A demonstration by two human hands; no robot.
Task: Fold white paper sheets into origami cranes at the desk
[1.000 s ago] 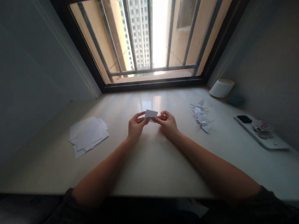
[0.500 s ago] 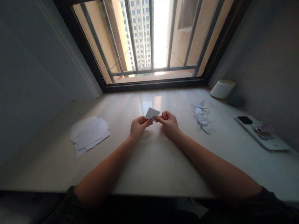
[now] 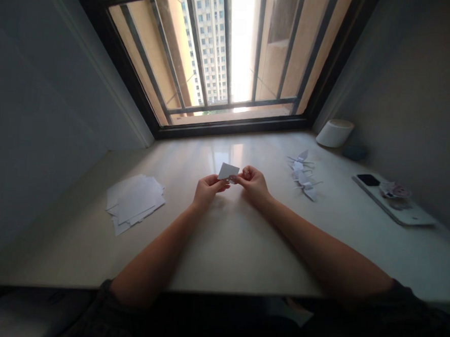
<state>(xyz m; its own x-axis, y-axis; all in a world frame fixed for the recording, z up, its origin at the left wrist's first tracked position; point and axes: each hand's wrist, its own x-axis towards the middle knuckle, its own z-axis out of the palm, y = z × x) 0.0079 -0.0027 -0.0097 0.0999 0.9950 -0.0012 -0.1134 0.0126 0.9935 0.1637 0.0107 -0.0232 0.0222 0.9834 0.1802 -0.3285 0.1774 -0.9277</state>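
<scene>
A small folded piece of white paper (image 3: 228, 171) is held up just above the pale tabletop (image 3: 236, 240) in the middle of the view. My left hand (image 3: 207, 190) pinches its lower left edge with thumb and fingers closed. My right hand (image 3: 253, 183) pinches its right edge, fingers curled. Both hands meet at the paper, a little above the table.
A loose stack of white paper sheets (image 3: 133, 202) lies at the left. Several folded white paper figures (image 3: 303, 176) lie at the right. Farther right are a phone (image 3: 392, 205) with small items on it and a white cylinder (image 3: 334, 133). A barred window (image 3: 232, 57) is behind.
The paper has been tilted from lying flat between my fingers to standing more upright. My hands stayed in place; the view shifted slightly.
</scene>
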